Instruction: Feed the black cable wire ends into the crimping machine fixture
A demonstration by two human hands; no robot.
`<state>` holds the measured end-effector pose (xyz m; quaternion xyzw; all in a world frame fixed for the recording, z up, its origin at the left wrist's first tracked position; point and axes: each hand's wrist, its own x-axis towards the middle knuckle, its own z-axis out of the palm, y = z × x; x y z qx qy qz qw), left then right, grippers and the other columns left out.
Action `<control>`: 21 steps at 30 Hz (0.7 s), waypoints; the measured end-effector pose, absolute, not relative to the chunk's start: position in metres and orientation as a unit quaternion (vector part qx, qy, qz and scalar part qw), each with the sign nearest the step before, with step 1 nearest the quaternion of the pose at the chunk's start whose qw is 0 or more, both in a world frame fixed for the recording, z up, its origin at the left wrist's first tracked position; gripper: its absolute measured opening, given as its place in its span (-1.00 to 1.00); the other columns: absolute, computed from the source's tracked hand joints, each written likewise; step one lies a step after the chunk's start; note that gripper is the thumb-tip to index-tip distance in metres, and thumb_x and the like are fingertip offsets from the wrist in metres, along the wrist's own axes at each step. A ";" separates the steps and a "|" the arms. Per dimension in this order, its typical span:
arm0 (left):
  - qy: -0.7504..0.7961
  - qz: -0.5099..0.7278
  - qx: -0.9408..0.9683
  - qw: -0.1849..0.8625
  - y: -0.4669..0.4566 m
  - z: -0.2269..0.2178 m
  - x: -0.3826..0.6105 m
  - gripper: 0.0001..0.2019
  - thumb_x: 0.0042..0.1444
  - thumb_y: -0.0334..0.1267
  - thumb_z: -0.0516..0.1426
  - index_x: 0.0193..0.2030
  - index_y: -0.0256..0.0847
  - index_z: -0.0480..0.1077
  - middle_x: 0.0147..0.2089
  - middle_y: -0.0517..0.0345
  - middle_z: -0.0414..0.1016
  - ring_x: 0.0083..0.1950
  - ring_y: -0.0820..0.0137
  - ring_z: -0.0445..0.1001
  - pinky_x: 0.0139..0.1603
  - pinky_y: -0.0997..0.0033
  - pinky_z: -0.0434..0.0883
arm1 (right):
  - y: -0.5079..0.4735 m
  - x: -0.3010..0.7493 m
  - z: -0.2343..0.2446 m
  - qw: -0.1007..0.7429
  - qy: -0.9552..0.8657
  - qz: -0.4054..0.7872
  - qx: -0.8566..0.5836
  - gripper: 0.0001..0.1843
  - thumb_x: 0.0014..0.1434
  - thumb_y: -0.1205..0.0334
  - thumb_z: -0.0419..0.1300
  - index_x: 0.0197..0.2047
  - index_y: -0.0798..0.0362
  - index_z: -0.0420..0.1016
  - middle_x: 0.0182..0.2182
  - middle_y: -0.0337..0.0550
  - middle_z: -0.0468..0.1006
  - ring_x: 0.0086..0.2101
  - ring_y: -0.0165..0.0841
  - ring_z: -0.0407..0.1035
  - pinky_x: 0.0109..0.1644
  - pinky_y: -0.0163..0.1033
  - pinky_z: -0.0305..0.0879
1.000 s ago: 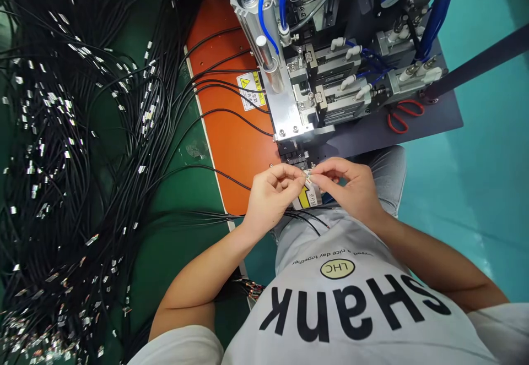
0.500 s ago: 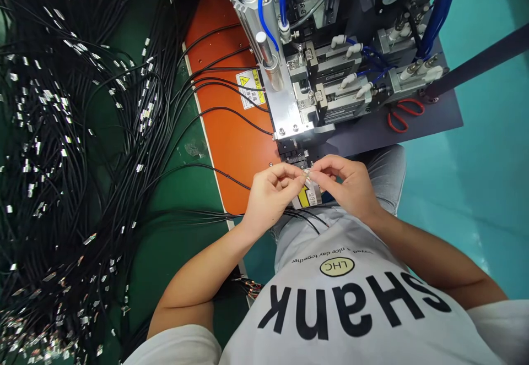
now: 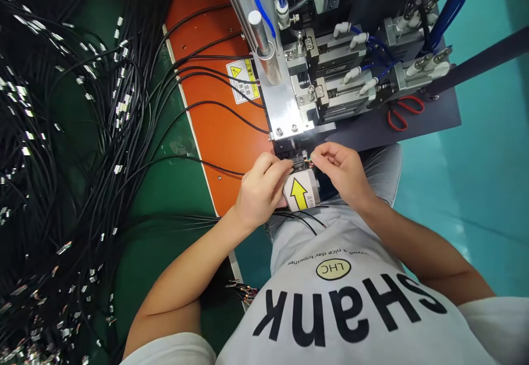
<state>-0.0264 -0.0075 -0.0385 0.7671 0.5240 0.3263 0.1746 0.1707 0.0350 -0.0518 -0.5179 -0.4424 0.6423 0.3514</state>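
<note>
My left hand [image 3: 264, 186] is closed in a pinch at the left of a small black fixture [image 3: 295, 156], on a cable mostly hidden by the fingers. On the other side, the thumb and forefinger of my right hand [image 3: 343, 171] pinch thin coloured wires [image 3: 309, 162] at that cable's end. The wires lie over the fixture, just in front of the machine's metal plate [image 3: 285, 114]. Below them, a white label with a yellow arrow [image 3: 299, 193] shows between my hands.
Black cables [image 3: 215, 103] run across the orange board [image 3: 206, 150] into the machine. A large heap of cables with shiny ends [image 3: 124, 106] covers the green table at left. Red-handled scissors [image 3: 405, 113] lie on the dark base plate, and blue air tubes [image 3: 454, 18] rise at upper right.
Both hands have moved slightly forward, from above the arrow label to the black fixture. My fingertips have drawn apart, and the coloured wires now show between them. The view has shifted a little.
</note>
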 end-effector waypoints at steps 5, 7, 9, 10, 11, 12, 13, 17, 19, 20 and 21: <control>0.513 0.323 0.775 0.181 0.005 -0.050 -0.033 -0.73 0.30 -0.41 0.05 0.04 -0.15 0.48 -0.28 0.11 0.37 -0.26 0.43 0.41 -0.27 0.46 0.40 | 0.046 0.163 -0.065 0.355 -0.398 0.664 -0.524 -0.77 0.10 0.06 0.37 -0.34 0.05 0.53 -0.44 -0.24 0.52 -0.42 -0.41 0.35 -0.33 -0.28 0.30; 0.513 0.317 0.776 0.186 0.006 -0.051 -0.035 -0.71 0.31 -0.40 0.02 0.06 -0.14 0.49 -0.28 0.10 0.36 -0.26 0.42 0.41 -0.27 0.45 0.41 | 0.047 0.161 -0.066 0.350 -0.390 0.671 -0.525 -0.76 0.09 0.06 0.38 -0.34 0.05 0.53 -0.45 -0.24 0.53 -0.42 -0.41 0.36 -0.34 -0.29 0.31; 0.516 0.308 0.778 0.182 0.006 -0.052 -0.037 -0.69 0.32 -0.38 0.00 0.07 -0.14 0.49 -0.29 0.09 0.36 -0.25 0.41 0.41 -0.26 0.44 0.42 | 0.049 0.159 -0.065 0.347 -0.389 0.670 -0.528 -0.76 0.07 0.05 0.39 -0.35 0.05 0.53 -0.45 -0.24 0.53 -0.43 -0.41 0.36 -0.34 -0.28 0.33; 0.516 0.305 0.780 0.181 0.006 -0.052 -0.037 -0.69 0.33 -0.38 -0.01 0.07 -0.13 0.49 -0.29 0.09 0.36 -0.24 0.41 0.41 -0.24 0.42 0.43 | 0.049 0.159 -0.065 0.346 -0.391 0.668 -0.530 -0.75 0.07 0.05 0.38 -0.35 0.05 0.53 -0.45 -0.24 0.53 -0.43 -0.41 0.36 -0.34 -0.28 0.33; 0.517 0.302 0.780 0.181 0.007 -0.052 -0.037 -0.69 0.33 -0.37 -0.01 0.07 -0.13 0.49 -0.29 0.09 0.36 -0.23 0.40 0.42 -0.22 0.40 0.45 | 0.050 0.159 -0.065 0.345 -0.392 0.666 -0.532 -0.75 0.07 0.05 0.38 -0.35 0.05 0.53 -0.45 -0.23 0.53 -0.43 -0.41 0.36 -0.33 -0.28 0.34; 0.516 0.302 0.780 0.182 0.007 -0.052 -0.037 -0.69 0.33 -0.37 -0.01 0.07 -0.13 0.49 -0.29 0.09 0.36 -0.23 0.39 0.42 -0.19 0.38 0.46 | 0.050 0.159 -0.064 0.345 -0.394 0.663 -0.535 -0.75 0.07 0.05 0.38 -0.35 0.05 0.53 -0.45 -0.23 0.53 -0.43 -0.42 0.37 -0.33 -0.28 0.35; 0.515 0.303 0.780 0.185 0.007 -0.053 -0.037 -0.69 0.33 -0.37 0.00 0.07 -0.12 0.49 -0.29 0.09 0.35 -0.22 0.39 0.42 -0.16 0.36 0.47 | 0.050 0.159 -0.064 0.345 -0.394 0.662 -0.536 -0.75 0.07 0.05 0.38 -0.35 0.05 0.53 -0.45 -0.23 0.54 -0.43 -0.42 0.37 -0.33 -0.28 0.35; 0.508 0.313 0.780 0.188 0.009 -0.053 -0.036 -0.70 0.31 -0.40 0.01 0.06 -0.14 0.48 -0.30 0.10 0.34 -0.23 0.39 0.42 -0.09 0.31 0.49 | 0.050 0.160 -0.066 0.350 -0.393 0.662 -0.533 -0.77 0.08 0.07 0.38 -0.35 0.05 0.54 -0.45 -0.24 0.54 -0.43 -0.42 0.37 -0.33 -0.28 0.36; 0.509 0.309 0.782 0.187 0.010 -0.053 -0.035 -0.71 0.31 -0.40 0.01 0.06 -0.14 0.48 -0.29 0.10 0.35 -0.22 0.39 0.42 -0.08 0.30 0.49 | 0.049 0.161 -0.067 0.352 -0.392 0.664 -0.529 -0.78 0.09 0.07 0.38 -0.35 0.04 0.54 -0.45 -0.24 0.54 -0.44 -0.42 0.37 -0.33 -0.29 0.36; 0.511 0.304 0.782 0.185 0.010 -0.053 -0.035 -0.71 0.32 -0.39 0.01 0.06 -0.14 0.48 -0.28 0.10 0.36 -0.22 0.39 0.42 -0.08 0.30 0.49 | 0.049 0.161 -0.067 0.352 -0.393 0.665 -0.529 -0.78 0.10 0.07 0.38 -0.35 0.04 0.54 -0.45 -0.24 0.53 -0.44 -0.42 0.37 -0.33 -0.28 0.36; 0.513 0.299 0.783 0.183 0.010 -0.054 -0.035 -0.71 0.32 -0.38 0.01 0.06 -0.13 0.47 -0.28 0.10 0.36 -0.22 0.39 0.42 -0.08 0.31 0.49 | 0.049 0.161 -0.067 0.351 -0.393 0.665 -0.529 -0.78 0.10 0.07 0.37 -0.35 0.04 0.53 -0.45 -0.24 0.53 -0.44 -0.42 0.37 -0.33 -0.28 0.36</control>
